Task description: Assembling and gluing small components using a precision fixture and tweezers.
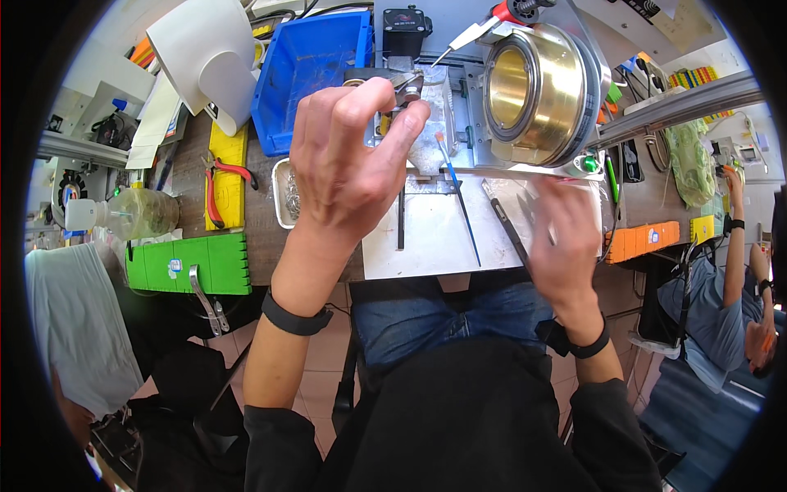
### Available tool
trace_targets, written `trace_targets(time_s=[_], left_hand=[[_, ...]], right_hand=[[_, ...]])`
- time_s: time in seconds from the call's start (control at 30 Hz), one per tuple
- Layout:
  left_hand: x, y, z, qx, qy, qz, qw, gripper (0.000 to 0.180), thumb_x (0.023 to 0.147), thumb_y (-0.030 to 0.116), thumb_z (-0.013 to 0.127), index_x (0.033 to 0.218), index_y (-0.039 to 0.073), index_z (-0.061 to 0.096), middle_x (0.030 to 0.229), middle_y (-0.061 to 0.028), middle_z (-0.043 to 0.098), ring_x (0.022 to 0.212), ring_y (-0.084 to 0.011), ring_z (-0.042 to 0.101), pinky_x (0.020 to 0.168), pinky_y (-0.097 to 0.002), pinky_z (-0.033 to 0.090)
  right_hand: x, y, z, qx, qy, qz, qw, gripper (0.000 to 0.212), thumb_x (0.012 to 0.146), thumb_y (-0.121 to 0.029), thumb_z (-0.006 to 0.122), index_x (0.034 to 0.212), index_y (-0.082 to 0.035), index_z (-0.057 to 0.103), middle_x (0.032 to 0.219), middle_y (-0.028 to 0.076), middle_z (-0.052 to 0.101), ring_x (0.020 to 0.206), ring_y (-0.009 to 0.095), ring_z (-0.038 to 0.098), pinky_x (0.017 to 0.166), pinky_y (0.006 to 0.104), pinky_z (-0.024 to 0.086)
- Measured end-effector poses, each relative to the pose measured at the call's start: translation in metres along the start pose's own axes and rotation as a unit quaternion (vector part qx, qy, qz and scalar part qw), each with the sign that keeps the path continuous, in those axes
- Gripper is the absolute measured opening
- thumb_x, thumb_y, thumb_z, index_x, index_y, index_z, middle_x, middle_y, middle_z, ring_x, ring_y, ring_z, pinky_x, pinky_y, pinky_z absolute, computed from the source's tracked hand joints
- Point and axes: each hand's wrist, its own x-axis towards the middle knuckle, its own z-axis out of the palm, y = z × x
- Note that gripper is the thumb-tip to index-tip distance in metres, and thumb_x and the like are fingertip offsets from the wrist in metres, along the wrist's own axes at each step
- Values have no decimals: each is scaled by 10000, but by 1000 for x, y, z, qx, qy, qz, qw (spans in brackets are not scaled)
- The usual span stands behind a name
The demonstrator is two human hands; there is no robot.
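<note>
My left hand [352,156] reaches over the metal fixture, thumb and forefinger closed around a small metal part [412,90] at its top. The fingers hide most of that part. To the right, my right hand [566,238] is smeared by motion above a white sheet [426,250], and I cannot make out its fingers. A dark slim tool [508,225] lies beside it. Between my hands rest a thin blue brush [461,205] and a short black rod [401,221]. A large brass-coloured cylinder [557,98] is mounted on the fixture, beyond my right hand.
A blue bin [270,90] and a small white tray [283,209] stand left of my left hand. Red-handled pliers [215,184] lie on a yellow strip [234,152]. A red-and-white screwdriver [475,33] slants above the fixture. Other people sit on both sides.
</note>
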Motion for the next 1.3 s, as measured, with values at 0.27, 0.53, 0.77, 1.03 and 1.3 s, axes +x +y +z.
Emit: trace_targets(time_s=[0.27,0.53,0.77,1.03,1.3], left_hand=[[-1,-1,-1,16,-1,0,1000,291,625,11,769,891,126,736,984,-26,539,844,-228,570,702,-369,459],[-2,-2,-1,16,3,3,1000,290,632,6,775,895,122,735,984,-25,542,846,-228,568,699,-365,457],[-3,-2,1,12,5,6,1000,290,636,2,773,900,118,733,976,-26,540,844,-231,568,698,-364,455],[0,0,-1,11,2,10,1000,295,631,-16,768,902,91,726,988,-32,535,849,-234,568,710,-367,463],[12,2,-15,21,3,0,1000,288,664,-38,760,920,85,717,1021,-44,533,884,-252,563,743,-362,477]], right_hand=[[-7,42,-4,-144,-36,154,977,476,959,-133,550,1412,-7,476,1443,148,499,1317,358,410,1104,446,324],[-16,47,5,-162,-23,148,975,492,959,-144,553,1426,-18,463,1472,123,473,1345,346,386,1121,465,298],[-23,48,9,47,125,194,972,416,963,-137,561,1352,4,519,1371,173,522,1299,336,430,1098,428,309],[-33,50,29,75,161,187,966,378,970,-106,542,1332,2,526,1337,176,535,1258,323,457,1079,420,311],[-36,54,37,70,186,170,965,382,964,-98,560,1334,-7,525,1346,164,535,1262,322,453,1079,422,308]])
